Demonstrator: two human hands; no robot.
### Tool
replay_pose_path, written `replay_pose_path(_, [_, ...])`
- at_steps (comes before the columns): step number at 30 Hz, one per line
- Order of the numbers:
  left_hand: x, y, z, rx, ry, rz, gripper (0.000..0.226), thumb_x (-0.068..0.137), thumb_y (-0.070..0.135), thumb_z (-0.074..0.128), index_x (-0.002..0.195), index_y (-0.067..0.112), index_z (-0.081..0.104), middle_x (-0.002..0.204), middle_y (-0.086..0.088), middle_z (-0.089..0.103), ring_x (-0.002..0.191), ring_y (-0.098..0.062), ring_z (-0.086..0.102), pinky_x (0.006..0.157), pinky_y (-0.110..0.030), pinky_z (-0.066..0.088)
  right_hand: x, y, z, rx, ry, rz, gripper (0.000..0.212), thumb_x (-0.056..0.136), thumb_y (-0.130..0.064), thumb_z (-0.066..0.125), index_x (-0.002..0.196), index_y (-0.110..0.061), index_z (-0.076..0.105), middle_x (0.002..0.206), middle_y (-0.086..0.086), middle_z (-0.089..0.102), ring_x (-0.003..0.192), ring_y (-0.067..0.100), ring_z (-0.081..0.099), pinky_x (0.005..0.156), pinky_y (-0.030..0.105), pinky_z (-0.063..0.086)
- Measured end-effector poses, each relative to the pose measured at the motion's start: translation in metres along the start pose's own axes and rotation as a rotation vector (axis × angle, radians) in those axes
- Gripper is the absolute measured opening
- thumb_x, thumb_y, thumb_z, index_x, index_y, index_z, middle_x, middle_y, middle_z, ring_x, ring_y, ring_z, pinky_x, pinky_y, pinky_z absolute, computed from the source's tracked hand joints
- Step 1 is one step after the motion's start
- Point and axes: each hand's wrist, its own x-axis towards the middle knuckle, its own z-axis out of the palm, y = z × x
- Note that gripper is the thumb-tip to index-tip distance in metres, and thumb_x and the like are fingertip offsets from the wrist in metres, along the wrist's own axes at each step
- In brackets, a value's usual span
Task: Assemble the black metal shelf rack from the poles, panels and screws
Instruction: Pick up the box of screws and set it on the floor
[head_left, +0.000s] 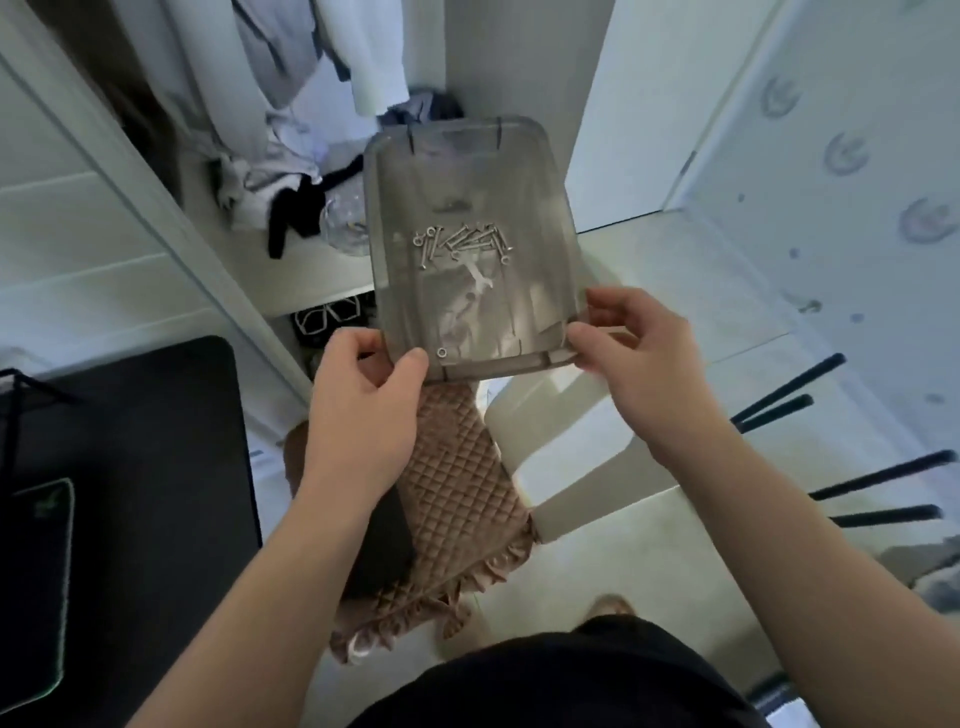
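Observation:
A grey see-through plastic lid (415, 171) is held level in front of me like a tray. My left hand (363, 405) pinches its near left corner and my right hand (649, 364) pinches its near right corner. Several silver screws (462, 241) lie in a loose pile near the lid's middle. A small flat wrench (480, 283) lies just nearer, and one washer (442, 353) sits by my left thumb. Several black poles (779, 400) lie on the pale floor at the right.
Under the lid stands a white chair (566, 447) with a brown quilted cushion (447, 493). A black desk (130, 493) is at the left. An open wardrobe with clothes (291, 176) is behind, and a white door (644, 104) at the back right.

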Motion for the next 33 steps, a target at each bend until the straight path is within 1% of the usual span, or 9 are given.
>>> replay_pose_path(6, [-0.007, 0.041, 0.068, -0.008, -0.180, 0.114, 0.023, 0.070, 0.048, 0.066, 0.087, 0.035, 0.061, 0.079, 0.004, 0.074, 0.078, -0.022, 0.074, 0.080, -0.055, 0.059, -0.017, -0.005, -0.081, 0.041, 0.196, -0.011, 0.031, 0.092, -0.020, 0.072, 0.122, -0.023, 0.065, 0.101, -0.008, 0.072, 0.090, 0.012, 0.072, 0.089, 0.043, 0.060])
replay_pose_path(10, [-0.018, 0.050, 0.129, 0.008, -0.323, 0.103, 0.024, 0.068, 0.048, 0.066, 0.088, 0.036, 0.061, 0.085, -0.011, 0.072, 0.082, -0.030, 0.073, 0.084, -0.057, 0.057, -0.034, 0.013, -0.139, 0.028, 0.340, 0.039, 0.029, 0.093, -0.024, 0.071, 0.121, -0.027, 0.064, 0.100, -0.012, 0.071, 0.092, 0.011, 0.072, 0.088, 0.044, 0.060])
replay_pose_path(14, [-0.038, 0.050, 0.198, 0.053, -0.477, 0.059, 0.026, 0.070, 0.044, 0.067, 0.093, 0.034, 0.061, 0.085, -0.002, 0.074, 0.082, -0.025, 0.075, 0.084, -0.054, 0.058, -0.054, 0.046, -0.197, 0.086, 0.456, 0.110, 0.025, 0.090, -0.025, 0.072, 0.114, -0.030, 0.065, 0.098, -0.011, 0.071, 0.091, 0.014, 0.072, 0.084, 0.055, 0.060])
replay_pose_path(17, [-0.056, 0.045, 0.255, 0.068, -0.583, 0.020, 0.024, 0.079, 0.031, 0.066, 0.100, 0.021, 0.059, 0.085, -0.002, 0.075, 0.080, -0.021, 0.075, 0.082, -0.048, 0.060, -0.064, 0.079, -0.245, 0.119, 0.518, 0.167, 0.024, 0.092, -0.020, 0.072, 0.114, -0.024, 0.065, 0.099, -0.005, 0.071, 0.091, 0.021, 0.073, 0.087, 0.048, 0.061])
replay_pose_path(19, [-0.068, 0.037, 0.296, 0.086, -0.616, -0.001, 0.013, 0.087, 0.018, 0.065, 0.098, 0.017, 0.059, 0.085, -0.007, 0.075, 0.078, -0.023, 0.076, 0.079, -0.047, 0.062, -0.069, 0.105, -0.280, 0.154, 0.527, 0.212, 0.020, 0.093, -0.020, 0.071, 0.112, -0.026, 0.065, 0.098, -0.003, 0.072, 0.090, 0.019, 0.073, 0.085, 0.040, 0.062])
replay_pose_path(22, [-0.087, 0.018, 0.358, 0.159, -0.626, -0.026, 0.009, 0.090, 0.009, 0.060, 0.095, 0.016, 0.059, 0.076, -0.002, 0.073, 0.071, -0.020, 0.075, 0.073, -0.043, 0.063, -0.073, 0.150, -0.338, 0.179, 0.539, 0.291, 0.021, 0.095, -0.026, 0.070, 0.115, -0.025, 0.064, 0.100, -0.001, 0.071, 0.094, 0.021, 0.072, 0.080, 0.034, 0.062])
replay_pose_path(27, [-0.119, -0.032, 0.454, 0.359, -0.716, -0.103, 0.008, 0.088, 0.008, 0.057, 0.091, 0.015, 0.058, 0.080, -0.009, 0.069, 0.064, -0.018, 0.072, 0.073, -0.047, 0.063, -0.076, 0.236, -0.436, 0.073, 0.589, 0.417, 0.031, 0.095, -0.031, 0.069, 0.123, -0.024, 0.058, 0.106, -0.002, 0.067, 0.099, 0.018, 0.068, 0.089, 0.041, 0.057])
replay_pose_path(31, [-0.143, -0.064, 0.512, 0.552, -0.832, -0.153, 0.016, 0.076, 0.017, 0.060, 0.092, 0.013, 0.058, 0.086, -0.011, 0.067, 0.059, -0.010, 0.069, 0.066, -0.038, 0.063, -0.083, 0.301, -0.492, -0.032, 0.576, 0.547, 0.043, 0.094, -0.036, 0.068, 0.132, -0.028, 0.051, 0.118, -0.007, 0.061, 0.099, 0.008, 0.061, 0.074, 0.027, 0.049])
replay_pose_path(33, [-0.150, -0.079, 0.539, 0.653, -0.898, -0.178, 0.015, 0.077, 0.015, 0.060, 0.092, 0.013, 0.059, 0.084, -0.009, 0.067, 0.061, -0.013, 0.068, 0.061, -0.033, 0.060, -0.086, 0.332, -0.512, -0.094, 0.550, 0.608, 0.057, 0.094, -0.036, 0.068, 0.144, -0.023, 0.046, 0.128, -0.004, 0.057, 0.110, 0.015, 0.058, 0.082, 0.028, 0.047])
